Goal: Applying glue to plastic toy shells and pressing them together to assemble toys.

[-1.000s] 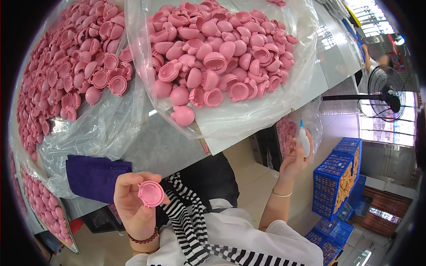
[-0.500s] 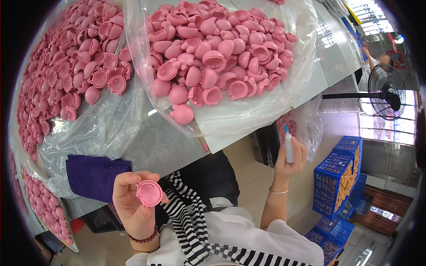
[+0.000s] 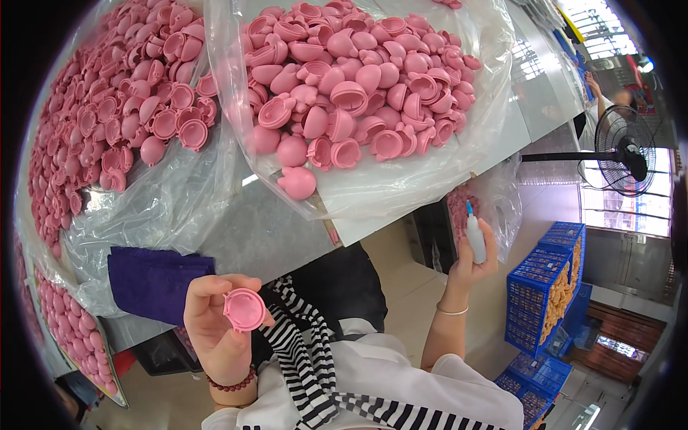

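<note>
Between the fingertips and thumb of my left hand (image 3: 215, 337) is a round pink plastic half-shell (image 3: 245, 310), its hollow side facing up. My right hand (image 3: 474, 259), well off to the right, is wrapped round a small white squeeze bottle (image 3: 475, 240) with a blue nozzle pointing upward. The two hands are far apart, and the bottle does not touch the shell. Beyond them a heap of similar pink half-shells (image 3: 349, 97) lies on clear plastic sheeting on the table. A second, larger heap of pink pieces (image 3: 107, 107) spreads over the far left.
A folded purple cloth (image 3: 158, 283) lies at the table edge beside my left hand. At the lower left stands a tray of rounded pink pieces (image 3: 75, 337). Blue crates (image 3: 527, 304) with tan contents are stacked on the right, below a black fan (image 3: 627, 152).
My right hand has shifted slightly right, and the bottle now tilts a little more to the left. The left hand keeps hold of the half-shell, barely moved.
</note>
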Motion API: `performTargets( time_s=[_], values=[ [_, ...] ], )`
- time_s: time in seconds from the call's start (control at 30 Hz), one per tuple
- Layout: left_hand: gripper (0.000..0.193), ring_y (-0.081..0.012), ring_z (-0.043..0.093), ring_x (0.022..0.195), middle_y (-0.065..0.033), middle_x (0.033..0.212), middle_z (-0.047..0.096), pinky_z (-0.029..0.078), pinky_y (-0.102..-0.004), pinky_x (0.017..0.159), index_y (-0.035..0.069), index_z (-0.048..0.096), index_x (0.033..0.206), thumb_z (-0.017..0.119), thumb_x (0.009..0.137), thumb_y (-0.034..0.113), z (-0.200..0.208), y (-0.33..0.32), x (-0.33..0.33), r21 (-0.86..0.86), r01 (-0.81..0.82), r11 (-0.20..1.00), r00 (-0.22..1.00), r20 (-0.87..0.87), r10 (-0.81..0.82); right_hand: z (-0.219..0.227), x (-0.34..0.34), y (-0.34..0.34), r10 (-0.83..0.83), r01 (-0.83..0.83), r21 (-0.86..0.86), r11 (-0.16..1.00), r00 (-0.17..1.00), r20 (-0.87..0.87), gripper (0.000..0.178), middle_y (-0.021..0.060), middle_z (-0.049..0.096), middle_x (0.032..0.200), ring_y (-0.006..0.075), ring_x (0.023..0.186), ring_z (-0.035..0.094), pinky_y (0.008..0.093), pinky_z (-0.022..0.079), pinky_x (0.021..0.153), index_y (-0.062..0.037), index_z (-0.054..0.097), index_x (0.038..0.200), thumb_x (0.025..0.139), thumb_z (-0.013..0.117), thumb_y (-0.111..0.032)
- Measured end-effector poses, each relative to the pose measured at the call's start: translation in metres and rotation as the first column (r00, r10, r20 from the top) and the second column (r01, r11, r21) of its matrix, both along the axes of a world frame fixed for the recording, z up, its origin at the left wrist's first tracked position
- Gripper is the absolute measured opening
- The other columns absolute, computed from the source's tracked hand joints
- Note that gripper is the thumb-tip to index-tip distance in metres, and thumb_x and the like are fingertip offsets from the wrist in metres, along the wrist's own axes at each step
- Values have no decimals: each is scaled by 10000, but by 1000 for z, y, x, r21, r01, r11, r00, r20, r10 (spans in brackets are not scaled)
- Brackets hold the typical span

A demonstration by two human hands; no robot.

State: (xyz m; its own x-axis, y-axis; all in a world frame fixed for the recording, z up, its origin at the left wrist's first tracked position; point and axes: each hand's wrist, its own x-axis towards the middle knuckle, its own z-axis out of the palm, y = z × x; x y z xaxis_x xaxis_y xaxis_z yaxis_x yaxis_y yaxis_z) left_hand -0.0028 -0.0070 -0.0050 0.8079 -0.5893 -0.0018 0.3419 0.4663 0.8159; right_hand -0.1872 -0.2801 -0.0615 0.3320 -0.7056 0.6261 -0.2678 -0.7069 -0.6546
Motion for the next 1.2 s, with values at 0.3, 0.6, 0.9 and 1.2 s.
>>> performTargets(
  time_s=[0.3,0.6,0.9,1.2],
  values=[
    [459,-168,545,639,-191,1004,494,474,-244,553,-5,389,1095,622,740,169,4,-6,-5,18,50,999,998,-51,-49,6,11,7,-29,25,180,983,999,20,347,133,546,1007,149,784,559,240,455,723,69,500,1066,723,530,28],
    [437,-172,550,647,-190,991,494,478,-250,551,-7,400,1065,626,735,169,3,-4,-5,25,51,998,997,-62,-49,9,22,-1,-30,-255,646,719,918,396,333,84,581,685,75,499,430,170,297,441,47,516,1030,758,537,-145],
    [434,-173,548,650,-192,990,492,478,-249,551,-7,401,1057,626,733,173,3,-4,-4,37,50,998,996,-72,-47,-9,-2,-23,-108,-371,629,683,801,589,356,77,541,617,102,487,422,192,304,436,55,521,1003,743,529,-189],
    [434,-172,545,646,-190,982,495,476,-246,548,-14,403,1055,626,729,167,1,-5,-5,36,56,998,996,-76,-53,3,18,-15,-89,-269,648,712,882,463,375,73,520,588,113,493,422,205,304,436,64,522,994,740,518,-212]
  ],
)
